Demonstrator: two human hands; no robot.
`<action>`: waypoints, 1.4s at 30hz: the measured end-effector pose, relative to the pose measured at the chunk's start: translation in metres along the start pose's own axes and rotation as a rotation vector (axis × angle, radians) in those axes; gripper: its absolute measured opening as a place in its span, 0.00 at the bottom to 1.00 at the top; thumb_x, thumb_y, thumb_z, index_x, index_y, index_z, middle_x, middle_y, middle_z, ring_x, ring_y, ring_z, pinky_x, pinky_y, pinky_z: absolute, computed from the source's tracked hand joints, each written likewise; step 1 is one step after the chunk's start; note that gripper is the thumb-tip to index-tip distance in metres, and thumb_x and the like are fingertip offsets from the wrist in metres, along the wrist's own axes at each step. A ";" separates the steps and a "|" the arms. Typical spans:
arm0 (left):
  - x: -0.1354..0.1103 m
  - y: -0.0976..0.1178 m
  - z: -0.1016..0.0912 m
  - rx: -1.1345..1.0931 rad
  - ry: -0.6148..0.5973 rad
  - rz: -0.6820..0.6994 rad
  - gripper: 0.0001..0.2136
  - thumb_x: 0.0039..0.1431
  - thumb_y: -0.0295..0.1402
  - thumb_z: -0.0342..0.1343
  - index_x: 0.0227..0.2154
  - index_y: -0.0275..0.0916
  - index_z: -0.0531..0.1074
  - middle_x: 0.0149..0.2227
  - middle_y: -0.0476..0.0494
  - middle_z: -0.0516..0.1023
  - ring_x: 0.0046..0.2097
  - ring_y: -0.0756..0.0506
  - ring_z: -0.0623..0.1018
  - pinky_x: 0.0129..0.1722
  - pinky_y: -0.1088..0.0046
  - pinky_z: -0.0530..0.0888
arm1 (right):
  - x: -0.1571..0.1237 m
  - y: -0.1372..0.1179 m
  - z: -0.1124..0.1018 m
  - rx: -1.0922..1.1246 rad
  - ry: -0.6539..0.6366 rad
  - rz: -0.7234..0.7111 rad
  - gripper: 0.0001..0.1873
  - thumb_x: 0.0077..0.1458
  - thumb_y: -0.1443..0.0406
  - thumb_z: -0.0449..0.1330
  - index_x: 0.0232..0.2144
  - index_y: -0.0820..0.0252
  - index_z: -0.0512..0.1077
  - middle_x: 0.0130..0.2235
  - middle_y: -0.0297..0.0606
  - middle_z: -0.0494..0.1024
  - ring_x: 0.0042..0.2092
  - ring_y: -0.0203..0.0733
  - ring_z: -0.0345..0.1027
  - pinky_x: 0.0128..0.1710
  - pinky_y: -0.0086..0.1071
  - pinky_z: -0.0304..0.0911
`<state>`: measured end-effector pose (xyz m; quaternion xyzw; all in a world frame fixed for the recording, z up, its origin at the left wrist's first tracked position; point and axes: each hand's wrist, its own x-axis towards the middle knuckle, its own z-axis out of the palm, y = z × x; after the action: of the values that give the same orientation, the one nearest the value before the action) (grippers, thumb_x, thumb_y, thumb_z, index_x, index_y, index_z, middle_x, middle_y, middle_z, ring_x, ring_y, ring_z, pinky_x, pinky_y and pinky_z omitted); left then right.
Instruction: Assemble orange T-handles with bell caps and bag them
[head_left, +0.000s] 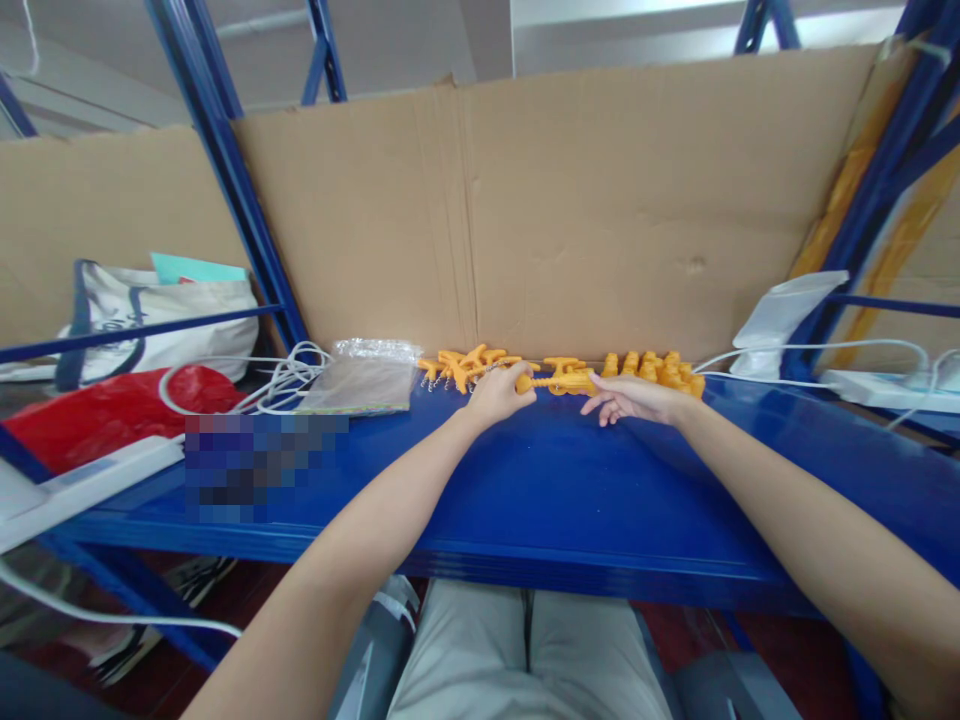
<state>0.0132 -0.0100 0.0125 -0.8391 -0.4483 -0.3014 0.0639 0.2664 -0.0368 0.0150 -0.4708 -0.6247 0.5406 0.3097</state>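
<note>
I count 1 counter (540, 500), 1 left hand (499, 397), 1 right hand (637, 398), 1 white tote bag (180, 298) and 1 red bag (127, 405). The orange pieces (660, 372) number more than 8, overlapping too closely for an exact count.

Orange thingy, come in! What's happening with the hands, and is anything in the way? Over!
Left hand pinching orange piece. Right hand at its other end, contact unclear. Orange pile left, orange row right; nothing visibly blocking.
</note>
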 end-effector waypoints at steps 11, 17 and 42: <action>-0.001 0.001 0.000 0.026 0.014 0.001 0.15 0.52 0.33 0.56 0.44 0.40 0.74 0.36 0.43 0.80 0.39 0.41 0.79 0.39 0.67 0.72 | -0.001 -0.005 0.006 0.001 0.106 -0.040 0.20 0.64 0.53 0.52 0.30 0.63 0.71 0.26 0.43 0.78 0.25 0.34 0.69 0.26 0.26 0.67; -0.001 0.002 -0.002 0.033 0.016 -0.003 0.16 0.52 0.33 0.56 0.45 0.40 0.74 0.35 0.44 0.80 0.39 0.42 0.79 0.39 0.69 0.71 | 0.002 -0.006 0.008 -0.026 0.123 0.023 0.30 0.64 0.46 0.43 0.31 0.63 0.71 0.26 0.44 0.78 0.22 0.34 0.68 0.19 0.25 0.62; -0.002 0.001 -0.004 0.061 -0.022 0.017 0.15 0.52 0.33 0.56 0.44 0.40 0.74 0.37 0.42 0.80 0.40 0.41 0.78 0.41 0.67 0.73 | -0.001 -0.007 0.013 -0.066 0.140 0.018 0.23 0.63 0.50 0.51 0.32 0.64 0.72 0.29 0.46 0.80 0.26 0.36 0.72 0.26 0.27 0.68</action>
<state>0.0118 -0.0138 0.0145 -0.8438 -0.4507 -0.2778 0.0871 0.2538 -0.0425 0.0187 -0.5231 -0.6145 0.4883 0.3322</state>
